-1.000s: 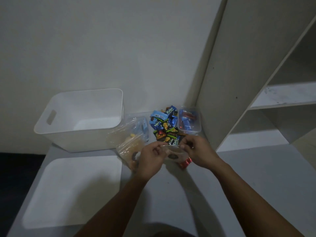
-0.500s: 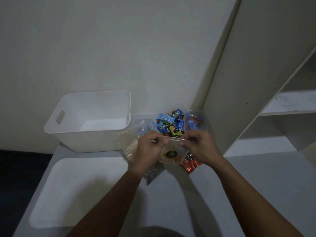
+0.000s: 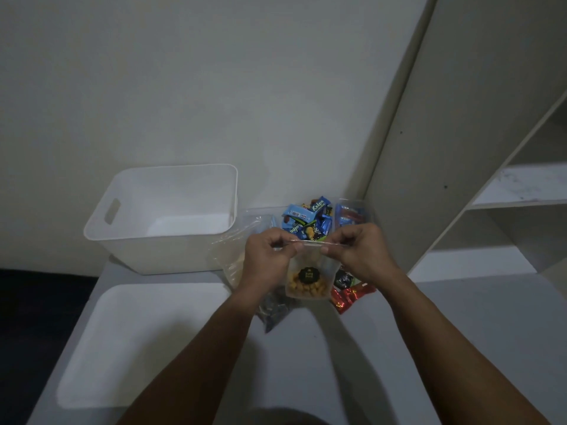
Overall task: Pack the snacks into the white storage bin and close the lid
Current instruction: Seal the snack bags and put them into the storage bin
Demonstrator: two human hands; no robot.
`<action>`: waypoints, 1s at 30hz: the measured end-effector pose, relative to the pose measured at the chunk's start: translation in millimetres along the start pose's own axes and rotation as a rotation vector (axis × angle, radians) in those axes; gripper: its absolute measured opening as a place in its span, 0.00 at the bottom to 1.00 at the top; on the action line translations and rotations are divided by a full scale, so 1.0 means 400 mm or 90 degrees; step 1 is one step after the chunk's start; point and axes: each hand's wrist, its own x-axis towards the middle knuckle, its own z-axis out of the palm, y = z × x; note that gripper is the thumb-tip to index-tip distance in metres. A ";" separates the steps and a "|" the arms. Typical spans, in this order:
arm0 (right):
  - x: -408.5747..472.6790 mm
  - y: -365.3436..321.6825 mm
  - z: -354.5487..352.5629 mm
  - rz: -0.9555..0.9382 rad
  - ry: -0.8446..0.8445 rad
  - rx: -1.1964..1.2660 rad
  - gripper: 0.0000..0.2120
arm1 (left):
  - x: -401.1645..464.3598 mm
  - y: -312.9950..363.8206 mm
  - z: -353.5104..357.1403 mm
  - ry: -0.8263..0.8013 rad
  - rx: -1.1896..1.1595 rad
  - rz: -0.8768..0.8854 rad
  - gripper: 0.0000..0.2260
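Note:
A clear zip bag of orange snacks [image 3: 308, 280] with a round black label hangs upright above the table. My left hand [image 3: 267, 256] and my right hand [image 3: 359, 250] both pinch its top strip, one at each end. The white storage bin [image 3: 165, 237] stands open to the left against the wall, with nothing visible inside. Its white lid [image 3: 138, 342] lies flat on the table in front of it. Behind my hands is a pile of blue snack packets [image 3: 310, 222]. Red wrappers [image 3: 349, 297] lie under the bag.
A clear tub of blue and red packets [image 3: 352, 214] sits by the tall shelf unit [image 3: 460, 179] on the right. Another clear bag [image 3: 236, 250] leans beside the bin, and a dark packet [image 3: 273, 311] lies under my left wrist. The table's left edge [image 3: 92, 286] drops to dark floor.
Both hands have lifted the clear snack bag off the table and now hold it upright by its top edge, a little farther apart. The view has shifted slightly.

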 end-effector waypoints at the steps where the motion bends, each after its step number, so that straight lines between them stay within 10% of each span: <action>1: 0.005 0.001 -0.002 0.006 0.005 0.001 0.08 | 0.000 0.003 0.001 0.004 -0.002 0.002 0.02; 30: 0.023 -0.001 0.017 -0.096 -0.033 -0.123 0.03 | 0.004 0.037 0.002 0.023 -0.001 -0.005 0.03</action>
